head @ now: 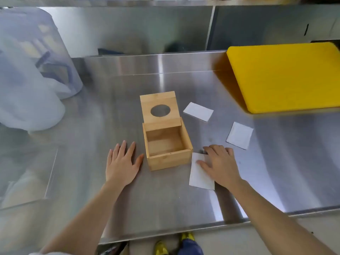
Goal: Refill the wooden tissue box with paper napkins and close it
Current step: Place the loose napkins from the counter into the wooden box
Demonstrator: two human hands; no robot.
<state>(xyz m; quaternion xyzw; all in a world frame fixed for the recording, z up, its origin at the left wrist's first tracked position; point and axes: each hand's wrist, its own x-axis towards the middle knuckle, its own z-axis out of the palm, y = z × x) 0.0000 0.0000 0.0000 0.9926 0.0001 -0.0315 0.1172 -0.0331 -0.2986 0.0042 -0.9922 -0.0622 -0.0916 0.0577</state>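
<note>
Box (pixel 166 144) sits mid-desk, lid up, empty; my left hand (pixel 122 162) lies flat and spread beside it, steadying, while my right hand (pixel 219 165) presses open-fingered on the nearest napkin (pixel 199 173) to slide it up

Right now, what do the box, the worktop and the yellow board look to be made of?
The box looks like light bamboo or wood, matte, with visible grain and jointed panels. The worktop looks like brushed stainless steel, showing streaky reflections and glare. The yellow board seems to be matte plastic, uniformly coloured with rounded corners, though the picture cannot confirm it.
</note>
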